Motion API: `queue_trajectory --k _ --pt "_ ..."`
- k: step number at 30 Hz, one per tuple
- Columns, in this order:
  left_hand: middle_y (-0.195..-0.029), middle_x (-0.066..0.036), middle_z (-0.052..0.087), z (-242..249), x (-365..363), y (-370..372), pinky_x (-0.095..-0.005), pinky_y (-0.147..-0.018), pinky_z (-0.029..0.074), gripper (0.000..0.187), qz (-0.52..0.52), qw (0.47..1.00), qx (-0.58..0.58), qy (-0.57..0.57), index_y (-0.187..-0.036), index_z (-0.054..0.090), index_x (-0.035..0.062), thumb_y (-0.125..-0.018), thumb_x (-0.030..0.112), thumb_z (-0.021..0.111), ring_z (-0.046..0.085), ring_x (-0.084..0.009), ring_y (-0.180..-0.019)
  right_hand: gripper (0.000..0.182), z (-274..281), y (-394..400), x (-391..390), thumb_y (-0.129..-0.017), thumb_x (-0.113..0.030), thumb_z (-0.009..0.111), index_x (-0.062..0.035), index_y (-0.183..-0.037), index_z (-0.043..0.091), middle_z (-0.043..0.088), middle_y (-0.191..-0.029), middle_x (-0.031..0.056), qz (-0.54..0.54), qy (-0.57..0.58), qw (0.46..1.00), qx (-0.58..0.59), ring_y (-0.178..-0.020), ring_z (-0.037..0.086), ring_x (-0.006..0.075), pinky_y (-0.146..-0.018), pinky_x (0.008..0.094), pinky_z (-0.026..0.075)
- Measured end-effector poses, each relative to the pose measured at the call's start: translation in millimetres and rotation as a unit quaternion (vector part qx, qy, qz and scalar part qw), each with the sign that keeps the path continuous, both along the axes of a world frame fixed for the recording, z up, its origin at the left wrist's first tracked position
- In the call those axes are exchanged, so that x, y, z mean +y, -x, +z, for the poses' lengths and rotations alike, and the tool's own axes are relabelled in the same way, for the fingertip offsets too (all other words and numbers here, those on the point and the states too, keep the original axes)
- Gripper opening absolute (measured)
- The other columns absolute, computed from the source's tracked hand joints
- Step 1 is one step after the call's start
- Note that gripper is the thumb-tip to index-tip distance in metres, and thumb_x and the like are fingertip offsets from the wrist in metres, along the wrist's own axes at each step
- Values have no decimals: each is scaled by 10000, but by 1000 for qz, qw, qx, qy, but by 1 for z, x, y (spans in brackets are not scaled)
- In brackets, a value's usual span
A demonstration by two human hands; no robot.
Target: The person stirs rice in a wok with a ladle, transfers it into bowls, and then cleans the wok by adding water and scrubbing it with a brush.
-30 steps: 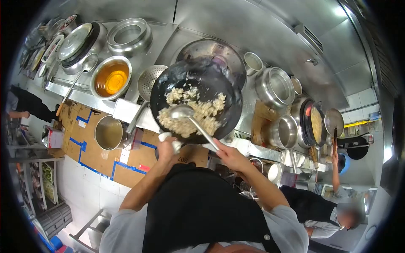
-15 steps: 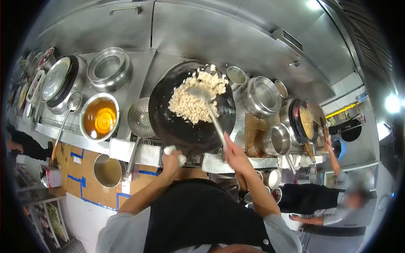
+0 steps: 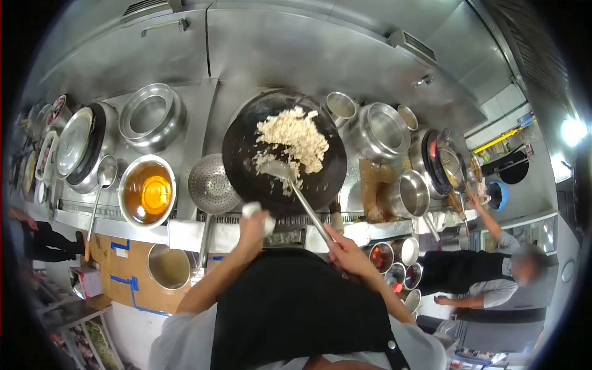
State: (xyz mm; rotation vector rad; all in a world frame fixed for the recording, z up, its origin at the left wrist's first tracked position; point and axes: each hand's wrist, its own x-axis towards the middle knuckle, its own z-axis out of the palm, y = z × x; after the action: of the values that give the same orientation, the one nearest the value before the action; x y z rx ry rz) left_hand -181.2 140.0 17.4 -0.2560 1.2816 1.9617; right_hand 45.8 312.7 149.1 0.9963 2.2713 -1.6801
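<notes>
I see the cooked rice [image 3: 299, 139] heaped in the far, right-hand part of the wok [image 3: 237, 145], pale clumps with loose grains scattered nearer the middle. Half a second ago the ladle [image 3: 303, 200] lay across the mound; now its bowl sits at the heap's near left edge, and the rice has gathered into a tighter pile. A second ago the wok was tipped toward me; now it sits back, more level.

My right hand [image 3: 348, 251] is closed around the ladle's long metal handle. My left hand [image 3: 251, 234], blurred, is bunched around a white cloth [image 3: 251, 210] by the wok's near rim; I cannot tell whether it grips the rim too.

The wok is black, round and deep, its skin dull and scorched. On the left, a perforated round skimmer [image 3: 213, 184] rests beside a steel bowl [image 3: 123, 198] of amber liquid. Brushed steel covers the counter [image 3: 192, 145] and back wall [image 3: 277, 49]; taped cardboard [image 3: 117, 283] lies on the floor. Another person [image 3: 459, 271] stands off right.
</notes>
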Motion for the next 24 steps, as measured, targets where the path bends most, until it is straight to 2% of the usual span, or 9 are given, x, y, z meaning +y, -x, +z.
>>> queue_trajectory --k 1,2,4,6,10,14,18,22,24 --pt "-910 -84 662 15 22 16 -362 -637 514 192 0 1000 10 0 -1045 651 33 -858 52 686 644 -201 -795 567 7 -14 -2 -1082 -208 546 -252 -1625 386 531 -716 -23 1 45 998 -42 -602 504 72 -549 240 436" --pt "-881 -79 658 -13 47 34 -364 -627 505 145 15 1000 3 -23 -988 658 35 -852 62 701 632 -203 -748 577 13 -6 8 -1079 -210 556 -271 -1625 381 512 -710 -31 -12 76 993 -87 -601 500 70 -523 251 434" --pt "-770 -78 639 -41 72 55 -384 -554 505 155 -17 999 -2 -42 -1008 644 36 -866 59 700 634 -219 -641 563 -37 21 41 -1056 -216 587 -254 -1596 431 618 -778 53 7 -119 992 -43 -681 580 128 -649 284 514" --pt "-811 -80 651 -61 62 38 -380 -579 523 149 -23 998 53 15 -1024 640 32 -878 45 664 644 -217 -677 571 -108 56 90 -1051 -210 591 -210 -1598 429 691 -968 82 26 -236 967 92 -731 613 134 -698 285 538" --pt "-917 -83 660 -40 17 6 -368 -621 545 200 -17 1000 -2 17 -1091 625 42 -893 16 626 663 -206 -777 607 8 68 72 -1064 -169 561 -215 -1635 360 497 -706 -41 -37 -118 986 107 -566 469 63 -491 237 416" --pt "-853 -76 663 -37 57 51 -367 -609 524 114 6 999 38 8 -979 656 42 -872 65 689 652 -206 -720 592 77 53 51 -1078 -147 525 -200 -1640 346 498 -705 -36 -92 -51 983 152 -528 451 55 -467 228 407" --pt "-839 -90 666 -41 95 88 -367 -530 503 204 -7 998 48 33 -1012 656 12 -857 131 712 660 -208 -673 574 42 91 48 -1091 -140 499 -202 -1640 344 501 -703 -26 -139 -27 974 175 -518 453 58 -463 232 410" --pt "-862 -90 664 -40 91 89 -376 -542 521 228 -27 998 39 43 -1063 643 12 -871 125 694 665 -213 -688 578 42 89 51 -1096 -177 501 -227 -1646 332 521 -705 -17 -128 -56 985 99 -527 472 66 -474 237 424" --pt "-877 -88 665 -48 94 91 -376 -548 529 243 -28 999 30 34 -1087 639 16 -875 123 690 669 -214 -705 565 8 69 69 -1084 -200 536 -182 -1625 374 582 -771 23 -103 -121 982 104 -653 512 94 -623 259 474"
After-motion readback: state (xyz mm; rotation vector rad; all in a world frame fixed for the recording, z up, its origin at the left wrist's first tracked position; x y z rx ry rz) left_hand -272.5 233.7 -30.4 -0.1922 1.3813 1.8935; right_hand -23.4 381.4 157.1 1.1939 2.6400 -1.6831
